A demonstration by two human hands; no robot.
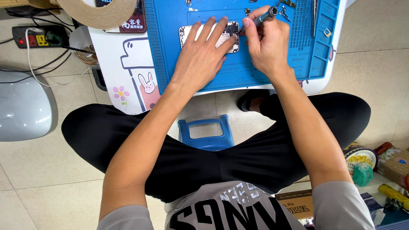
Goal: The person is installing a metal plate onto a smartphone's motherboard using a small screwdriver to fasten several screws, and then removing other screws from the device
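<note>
An opened phone body (pixel 230 30) lies on a blue repair mat (pixel 170 47) on a small white table. My left hand (pixel 200 55) rests flat on the phone, fingers spread across it and pressing it down. My right hand (pixel 266 42) holds a dark slim screwdriver (pixel 266 15) tilted, its tip pointing down at the phone's right edge. Most of the phone is hidden under my left hand.
Small parts and tweezers (pixel 284 9) lie on the mat's top right, near a grid of compartments (pixel 321 38). A tape roll (pixel 100 10) sits at top left, a power strip (pixel 36 38) on the floor. A blue stool (pixel 206 134) stands between my legs. Boxes and tins (pixel 362 157) sit at right.
</note>
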